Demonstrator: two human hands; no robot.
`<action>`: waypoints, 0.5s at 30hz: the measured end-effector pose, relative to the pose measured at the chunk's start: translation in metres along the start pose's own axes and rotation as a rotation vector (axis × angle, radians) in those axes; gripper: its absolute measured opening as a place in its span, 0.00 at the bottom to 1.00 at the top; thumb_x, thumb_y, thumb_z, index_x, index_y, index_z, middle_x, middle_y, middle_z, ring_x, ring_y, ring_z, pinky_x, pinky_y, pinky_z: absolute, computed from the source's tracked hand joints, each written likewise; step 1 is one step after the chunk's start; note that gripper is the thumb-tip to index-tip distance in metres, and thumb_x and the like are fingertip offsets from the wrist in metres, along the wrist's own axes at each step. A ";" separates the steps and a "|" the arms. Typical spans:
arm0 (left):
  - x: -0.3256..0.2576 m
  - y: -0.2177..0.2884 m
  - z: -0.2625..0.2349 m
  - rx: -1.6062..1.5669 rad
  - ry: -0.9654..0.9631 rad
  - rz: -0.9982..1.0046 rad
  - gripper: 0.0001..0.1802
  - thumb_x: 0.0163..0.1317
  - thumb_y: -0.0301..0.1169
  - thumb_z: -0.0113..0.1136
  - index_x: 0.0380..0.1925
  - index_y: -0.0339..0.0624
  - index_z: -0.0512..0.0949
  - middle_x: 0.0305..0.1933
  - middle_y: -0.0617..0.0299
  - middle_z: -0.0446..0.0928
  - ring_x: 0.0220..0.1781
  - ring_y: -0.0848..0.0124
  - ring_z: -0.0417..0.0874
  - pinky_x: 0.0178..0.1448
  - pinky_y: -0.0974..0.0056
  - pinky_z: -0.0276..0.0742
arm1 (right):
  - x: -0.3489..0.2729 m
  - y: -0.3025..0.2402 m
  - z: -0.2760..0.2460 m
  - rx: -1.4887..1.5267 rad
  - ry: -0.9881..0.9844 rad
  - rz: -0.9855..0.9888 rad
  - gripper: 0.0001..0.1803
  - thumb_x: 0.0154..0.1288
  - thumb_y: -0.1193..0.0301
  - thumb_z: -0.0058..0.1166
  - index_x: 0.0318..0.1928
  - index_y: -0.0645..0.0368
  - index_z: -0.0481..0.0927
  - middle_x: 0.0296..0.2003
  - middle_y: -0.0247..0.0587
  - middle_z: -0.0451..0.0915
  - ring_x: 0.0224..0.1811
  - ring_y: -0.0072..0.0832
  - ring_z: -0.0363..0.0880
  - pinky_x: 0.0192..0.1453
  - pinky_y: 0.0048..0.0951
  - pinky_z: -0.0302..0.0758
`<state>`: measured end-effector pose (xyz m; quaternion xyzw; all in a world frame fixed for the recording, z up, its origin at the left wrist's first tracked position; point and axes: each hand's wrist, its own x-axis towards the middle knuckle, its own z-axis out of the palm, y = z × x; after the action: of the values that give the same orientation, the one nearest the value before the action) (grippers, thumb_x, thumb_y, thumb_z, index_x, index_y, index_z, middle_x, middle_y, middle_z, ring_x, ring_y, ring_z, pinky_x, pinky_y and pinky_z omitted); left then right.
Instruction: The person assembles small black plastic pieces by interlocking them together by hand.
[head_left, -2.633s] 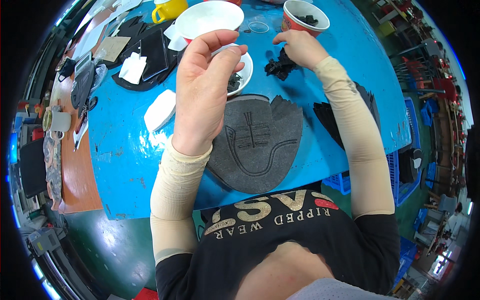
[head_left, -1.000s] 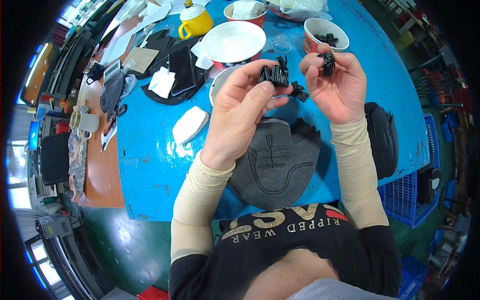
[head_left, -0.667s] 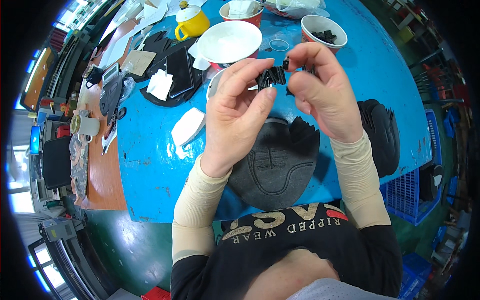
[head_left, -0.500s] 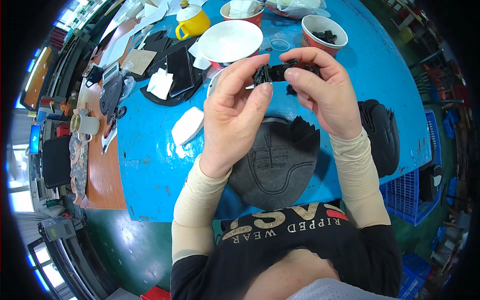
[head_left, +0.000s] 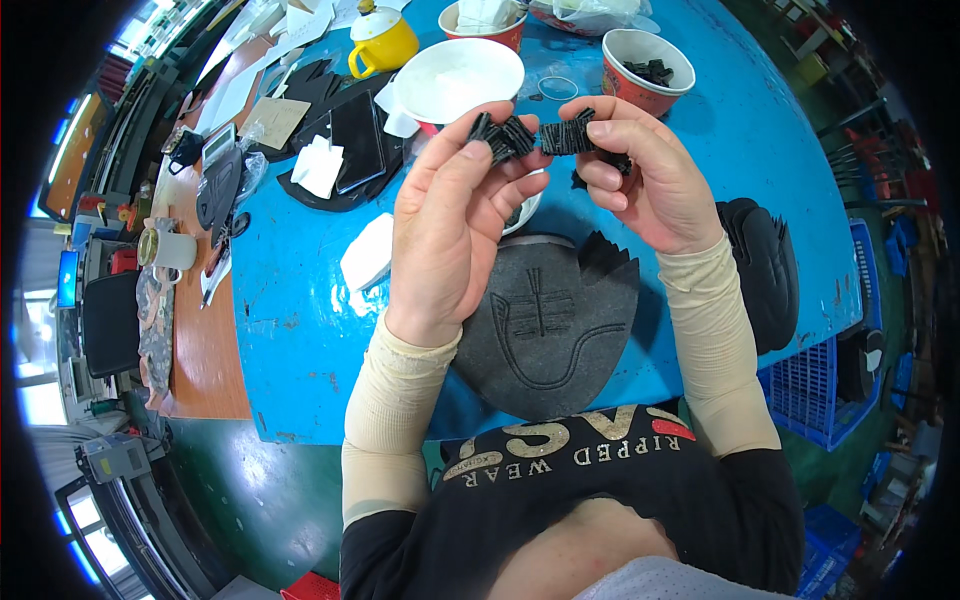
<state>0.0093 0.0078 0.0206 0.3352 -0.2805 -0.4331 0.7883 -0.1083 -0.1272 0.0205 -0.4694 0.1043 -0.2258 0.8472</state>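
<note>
Small black ribbed pieces (head_left: 512,140) are pinched between the thumb and fingers of my left hand (head_left: 435,240). My right hand (head_left: 655,190) grips another black ribbed piece (head_left: 566,138), with more black bits partly hidden under its fingers. The two held bunches nearly meet above the table; whether they touch I cannot tell. Below my hands lies a stack of dark grey cut fabric pieces (head_left: 545,345) with stitched lines on top. A small bowl (head_left: 524,212) shows partly behind my left fingers. To the left sits a white folded pad (head_left: 368,252).
On the blue table (head_left: 310,370) stand a paper tub of black pieces (head_left: 648,75), a wide white bowl (head_left: 458,80) and a yellow lidded mug (head_left: 383,42). A black phone (head_left: 357,145) lies left. More dark pieces (head_left: 758,270) are stacked right, beside a blue crate (head_left: 812,395).
My left hand has turned and shifted slightly left, showing the black pieces in its fingers. The right hand's grip has altered, so its ribbed piece shows more clearly.
</note>
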 end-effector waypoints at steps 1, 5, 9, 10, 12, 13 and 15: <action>0.001 -0.001 -0.001 0.022 0.029 0.013 0.19 0.66 0.29 0.40 0.55 0.32 0.64 0.52 0.47 0.70 0.49 0.63 0.75 0.53 0.62 0.73 | 0.001 -0.001 -0.003 -0.001 0.001 -0.005 0.12 0.62 0.72 0.45 0.44 0.64 0.74 0.23 0.26 0.65 0.22 0.12 0.63 0.19 0.14 0.60; 0.003 -0.001 -0.002 -0.083 0.060 -0.007 0.18 0.65 0.28 0.39 0.53 0.33 0.63 0.52 0.46 0.70 0.48 0.62 0.76 0.51 0.62 0.74 | 0.016 -0.014 -0.031 -0.090 0.220 -0.220 0.11 0.61 0.75 0.47 0.44 0.62 0.75 0.22 0.26 0.65 0.22 0.13 0.62 0.21 0.14 0.59; 0.004 -0.003 -0.005 -0.126 -0.012 -0.028 0.18 0.64 0.27 0.38 0.53 0.33 0.63 0.53 0.46 0.70 0.49 0.63 0.75 0.50 0.62 0.73 | 0.062 -0.033 -0.093 -0.582 0.651 -0.665 0.16 0.58 0.71 0.55 0.46 0.65 0.73 0.25 0.33 0.73 0.26 0.18 0.69 0.25 0.20 0.66; 0.004 -0.003 -0.006 -0.125 -0.023 -0.025 0.18 0.64 0.27 0.38 0.53 0.33 0.63 0.53 0.45 0.70 0.49 0.63 0.75 0.50 0.62 0.73 | 0.075 -0.035 -0.105 -0.583 0.648 -0.664 0.16 0.58 0.71 0.55 0.46 0.65 0.73 0.25 0.33 0.73 0.26 0.18 0.69 0.25 0.20 0.66; 0.004 -0.004 -0.007 -0.128 -0.034 -0.017 0.17 0.64 0.27 0.38 0.53 0.33 0.63 0.53 0.45 0.69 0.49 0.63 0.75 0.49 0.62 0.72 | 0.089 -0.039 -0.119 -0.902 0.825 -0.705 0.15 0.56 0.71 0.57 0.43 0.65 0.76 0.30 0.37 0.77 0.31 0.21 0.73 0.32 0.22 0.70; 0.004 -0.005 -0.006 -0.125 -0.040 -0.024 0.17 0.64 0.26 0.39 0.52 0.33 0.63 0.53 0.46 0.70 0.49 0.63 0.75 0.50 0.62 0.72 | 0.089 -0.038 -0.125 -0.903 0.818 -0.706 0.15 0.56 0.71 0.57 0.43 0.65 0.76 0.30 0.37 0.77 0.31 0.21 0.73 0.32 0.22 0.70; 0.003 -0.006 -0.004 -0.126 -0.049 -0.028 0.17 0.64 0.26 0.39 0.52 0.33 0.63 0.53 0.46 0.70 0.49 0.63 0.75 0.50 0.62 0.72 | 0.088 -0.035 -0.135 -1.409 0.822 -0.447 0.15 0.54 0.71 0.59 0.42 0.63 0.78 0.36 0.37 0.78 0.36 0.23 0.75 0.36 0.23 0.72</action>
<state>0.0112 0.0041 0.0140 0.2781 -0.2673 -0.4688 0.7946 -0.0939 -0.2866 -0.0198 -0.7781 0.4253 -0.4229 0.1867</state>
